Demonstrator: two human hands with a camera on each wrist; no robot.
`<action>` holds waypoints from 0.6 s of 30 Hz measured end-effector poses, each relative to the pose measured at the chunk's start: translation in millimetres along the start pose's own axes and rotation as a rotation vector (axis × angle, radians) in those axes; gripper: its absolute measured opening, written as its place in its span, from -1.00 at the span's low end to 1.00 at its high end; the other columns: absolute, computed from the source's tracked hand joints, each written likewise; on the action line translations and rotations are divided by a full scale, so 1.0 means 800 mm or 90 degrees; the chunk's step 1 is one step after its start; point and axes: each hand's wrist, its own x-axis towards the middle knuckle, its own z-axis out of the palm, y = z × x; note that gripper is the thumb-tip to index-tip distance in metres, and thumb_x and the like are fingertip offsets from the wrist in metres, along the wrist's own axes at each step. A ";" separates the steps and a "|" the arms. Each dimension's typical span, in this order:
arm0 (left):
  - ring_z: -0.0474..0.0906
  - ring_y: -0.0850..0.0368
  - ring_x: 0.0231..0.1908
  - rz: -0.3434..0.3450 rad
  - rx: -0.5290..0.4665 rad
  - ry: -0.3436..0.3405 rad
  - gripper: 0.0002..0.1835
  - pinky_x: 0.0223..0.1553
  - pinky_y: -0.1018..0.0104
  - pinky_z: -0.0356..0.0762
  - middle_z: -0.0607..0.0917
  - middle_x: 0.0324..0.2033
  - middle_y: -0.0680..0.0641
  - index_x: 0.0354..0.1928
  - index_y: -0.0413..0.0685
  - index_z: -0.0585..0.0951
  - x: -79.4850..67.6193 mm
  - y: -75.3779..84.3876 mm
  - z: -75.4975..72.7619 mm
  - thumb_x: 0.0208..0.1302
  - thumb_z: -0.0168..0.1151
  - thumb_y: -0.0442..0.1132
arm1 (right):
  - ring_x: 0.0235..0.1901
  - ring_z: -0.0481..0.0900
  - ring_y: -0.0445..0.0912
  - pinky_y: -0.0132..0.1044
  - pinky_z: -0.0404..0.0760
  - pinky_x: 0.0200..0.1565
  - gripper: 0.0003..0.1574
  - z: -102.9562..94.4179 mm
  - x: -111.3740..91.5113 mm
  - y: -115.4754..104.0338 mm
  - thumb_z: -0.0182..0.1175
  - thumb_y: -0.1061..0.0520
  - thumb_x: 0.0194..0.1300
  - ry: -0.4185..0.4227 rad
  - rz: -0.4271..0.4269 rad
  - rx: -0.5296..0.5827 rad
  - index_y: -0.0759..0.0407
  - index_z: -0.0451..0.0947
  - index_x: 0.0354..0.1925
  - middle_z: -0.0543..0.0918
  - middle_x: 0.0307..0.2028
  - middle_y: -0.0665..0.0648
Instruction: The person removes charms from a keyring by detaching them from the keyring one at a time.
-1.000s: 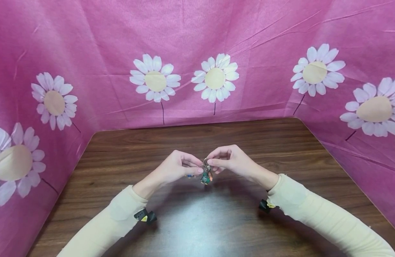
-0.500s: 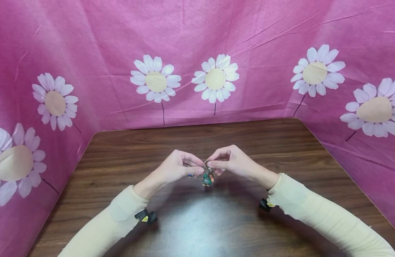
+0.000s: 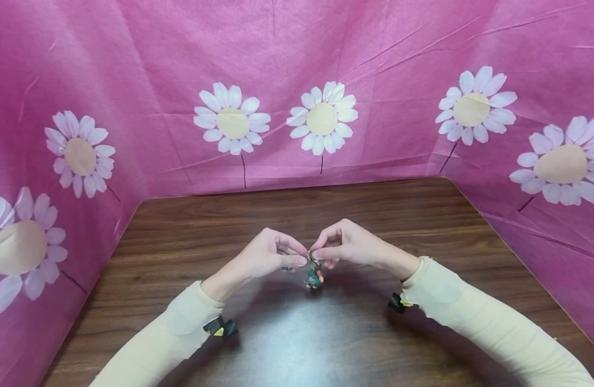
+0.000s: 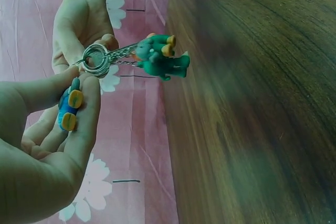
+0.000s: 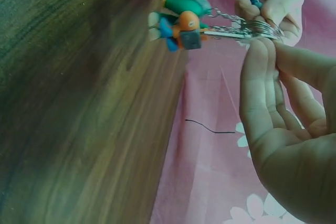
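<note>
Centrally, hands (image 3: 265,255) (image 3: 352,244) pinching round metal rings (image 4: 105,65), chunky chained figurines (image 4: 161,67), wood-grained tabletop (image 3: 297,338).

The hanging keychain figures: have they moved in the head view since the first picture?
Yes: the figures hang lower in view, farther from the table's back edge.
</note>
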 end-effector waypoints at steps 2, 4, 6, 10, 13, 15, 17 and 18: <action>0.74 -0.15 -0.34 0.007 0.017 0.002 -0.82 -0.16 -0.17 0.68 0.80 -0.39 -0.16 -0.15 -0.26 0.76 0.001 -0.001 -0.001 0.24 0.44 -0.32 | -0.49 0.68 -0.04 -0.09 0.76 -0.32 -0.91 0.000 0.000 0.001 0.36 0.30 0.30 -0.027 -0.001 -0.024 0.34 0.74 -0.22 0.76 -0.39 0.26; 0.74 -0.08 -0.36 0.016 0.029 0.017 -0.82 -0.19 -0.12 0.70 0.80 -0.38 -0.15 -0.15 -0.26 0.76 0.002 0.001 -0.005 0.24 0.44 -0.32 | -0.49 0.67 -0.06 -0.10 0.76 -0.33 -0.92 0.002 -0.001 0.001 0.36 0.30 0.30 -0.068 -0.002 -0.055 0.31 0.74 -0.23 0.75 -0.43 0.27; 0.74 -0.02 -0.39 0.021 0.035 0.041 -0.82 -0.23 -0.04 0.72 0.80 -0.38 -0.15 -0.15 -0.27 0.76 0.003 0.002 -0.010 0.24 0.44 -0.33 | -0.48 0.67 -0.07 -0.09 0.76 -0.31 -0.92 0.004 -0.002 0.002 0.36 0.28 0.30 -0.100 -0.004 -0.071 0.28 0.75 -0.23 0.74 -0.44 0.28; 0.74 0.00 -0.39 0.008 0.027 0.061 -0.81 -0.25 0.06 0.73 0.80 -0.40 -0.10 -0.15 -0.29 0.76 0.002 0.004 -0.020 0.23 0.44 -0.34 | -0.41 0.72 0.04 -0.01 0.76 -0.24 -0.87 0.003 -0.005 0.000 0.37 0.24 0.32 -0.078 0.012 -0.020 0.27 0.75 -0.17 0.76 -0.35 0.27; 0.75 -0.04 -0.35 -0.008 0.022 0.045 -0.80 -0.21 0.07 0.73 0.80 -0.41 -0.09 -0.14 -0.28 0.76 0.002 0.003 -0.023 0.23 0.44 -0.33 | -0.36 0.73 0.13 0.02 0.75 -0.19 -0.83 -0.003 -0.005 -0.003 0.38 0.23 0.32 -0.029 0.025 0.035 0.29 0.73 -0.14 0.77 -0.29 0.27; 0.75 -0.11 -0.32 -0.010 0.018 0.039 -0.81 -0.20 0.08 0.73 0.79 -0.41 -0.09 -0.14 -0.27 0.76 0.001 0.002 -0.023 0.24 0.44 -0.33 | -0.33 0.74 0.17 0.05 0.74 -0.15 -0.80 -0.005 -0.005 -0.005 0.37 0.21 0.33 -0.024 0.031 0.053 0.31 0.72 -0.11 0.77 -0.27 0.28; 0.74 -0.13 -0.32 -0.012 0.019 0.040 -0.83 -0.21 0.10 0.73 0.79 -0.42 -0.10 -0.15 -0.23 0.76 0.000 0.002 -0.023 0.23 0.44 -0.33 | -0.30 0.74 0.19 0.08 0.72 -0.12 -0.76 -0.006 -0.005 -0.004 0.37 0.19 0.34 -0.030 0.036 0.061 0.32 0.71 -0.09 0.77 -0.25 0.29; 0.75 -0.13 -0.32 -0.014 0.019 0.042 -0.83 -0.20 0.10 0.73 0.79 -0.41 -0.10 -0.15 -0.23 0.77 -0.001 0.002 -0.023 0.23 0.44 -0.33 | -0.29 0.75 0.20 0.11 0.71 -0.11 -0.75 -0.005 -0.005 -0.004 0.37 0.18 0.34 -0.033 0.038 0.066 0.32 0.70 -0.08 0.77 -0.24 0.30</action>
